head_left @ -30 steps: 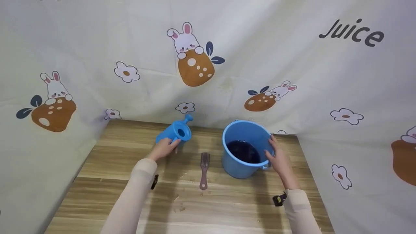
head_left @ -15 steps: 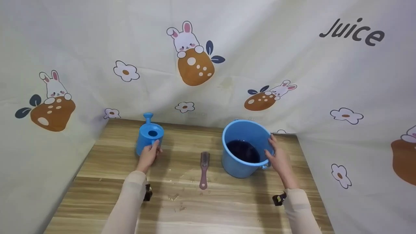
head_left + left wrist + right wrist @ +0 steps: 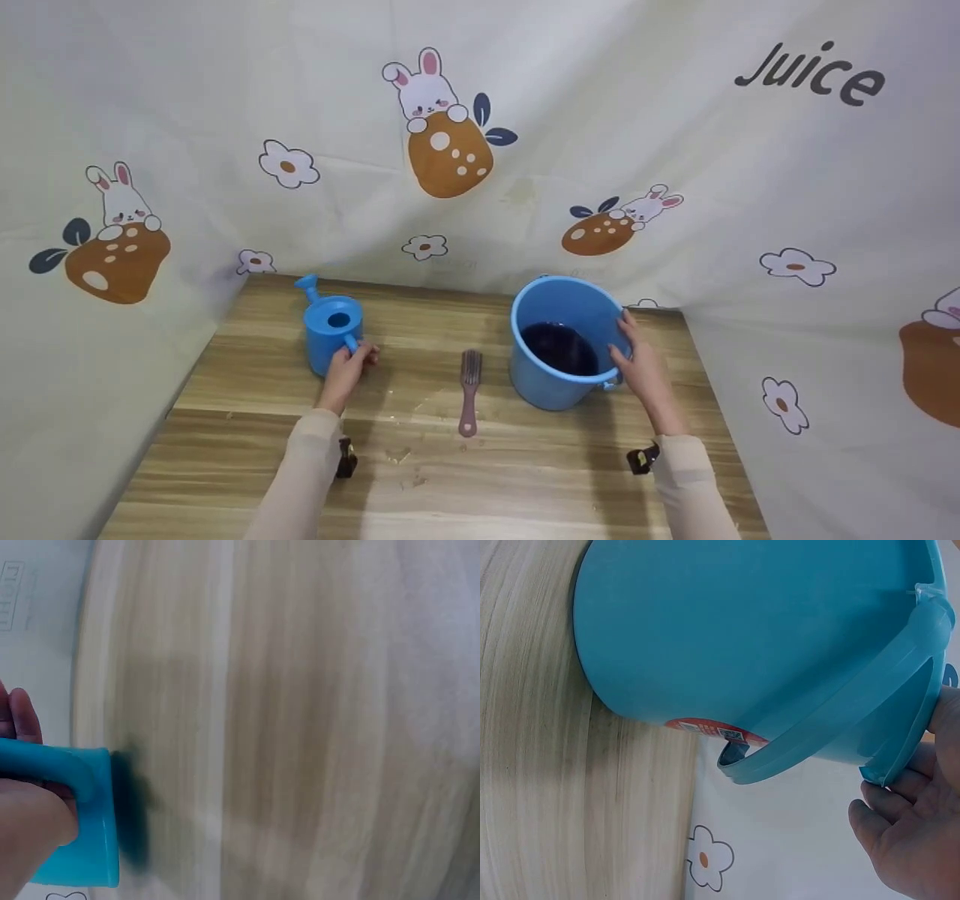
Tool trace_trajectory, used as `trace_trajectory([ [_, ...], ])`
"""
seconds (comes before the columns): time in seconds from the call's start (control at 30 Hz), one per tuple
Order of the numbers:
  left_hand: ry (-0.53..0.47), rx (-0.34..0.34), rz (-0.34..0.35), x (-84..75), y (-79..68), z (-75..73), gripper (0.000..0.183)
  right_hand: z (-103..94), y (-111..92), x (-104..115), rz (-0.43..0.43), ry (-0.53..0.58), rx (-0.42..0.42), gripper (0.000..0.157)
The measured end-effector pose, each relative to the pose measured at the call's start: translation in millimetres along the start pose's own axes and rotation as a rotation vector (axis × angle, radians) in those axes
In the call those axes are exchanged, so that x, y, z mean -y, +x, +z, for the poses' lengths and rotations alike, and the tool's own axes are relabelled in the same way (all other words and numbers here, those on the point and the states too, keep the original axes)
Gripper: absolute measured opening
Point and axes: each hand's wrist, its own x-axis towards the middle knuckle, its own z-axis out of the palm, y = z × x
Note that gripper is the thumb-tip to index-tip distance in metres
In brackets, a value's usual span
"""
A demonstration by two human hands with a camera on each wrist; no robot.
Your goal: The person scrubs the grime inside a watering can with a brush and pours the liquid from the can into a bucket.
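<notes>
On the left of the table, my left hand [image 3: 346, 376] grips the handle of a small blue watering can [image 3: 324, 343]. The can is upright with its spout towards the back left. In the left wrist view its base [image 3: 94, 840] is close to the wood; whether it touches I cannot tell. My right hand [image 3: 643, 369] holds the right rim of a blue bucket [image 3: 546, 388], thumb over the inside and fingers outside. Dark-looking liquid [image 3: 559, 349] lies in the bucket. The bucket's handle [image 3: 832, 720] hangs down its side in the right wrist view.
Between the can and the bucket lies a brownish-purple hairbrush [image 3: 469, 391], bristle end away from me. Small wet patches [image 3: 399, 455] dot the wooden table [image 3: 525, 480]. A printed curtain [image 3: 337, 90] encloses the table at the back and sides.
My left hand has carried the watering can left and a little nearer to me, and its spout has swung from right to left. The right hand and bucket have stayed put.
</notes>
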Motion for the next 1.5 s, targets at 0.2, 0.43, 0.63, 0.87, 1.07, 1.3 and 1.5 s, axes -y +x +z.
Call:
trace_trajectory([
  [0.2,-0.012,0.047,0.047,6.9,-5.9,8.7,0.026,0.8,-1,0,0.014,-0.033,-0.005,0.057],
  [0.43,0.069,0.085,0.113,15.9,-9.5,14.3,0.027,1.5,-2,0,0.021,-0.063,-0.024,0.056],
  [0.63,0.196,0.097,0.143,16.3,-13.0,13.0,0.029,0.3,-1,0,0.032,-0.051,-0.002,0.057],
  [0.87,0.307,0.062,0.135,14.9,-18.6,11.8,0.029,0.6,-1,-1,0.019,-0.036,-0.006,0.056],
  [1.07,0.353,0.056,0.129,14.3,-23.3,12.4,0.028,1.1,-2,-1,0.010,-0.031,-0.014,0.056],
  [1.3,0.375,0.073,0.128,15.4,-26.8,14.0,0.027,0.7,-1,1,0.011,-0.033,0.002,0.057],
  [1.5,0.401,0.102,0.091,14.0,-29.4,16.7,0.024,0.2,0,0,-0.007,-0.044,-0.007,0.057],
])
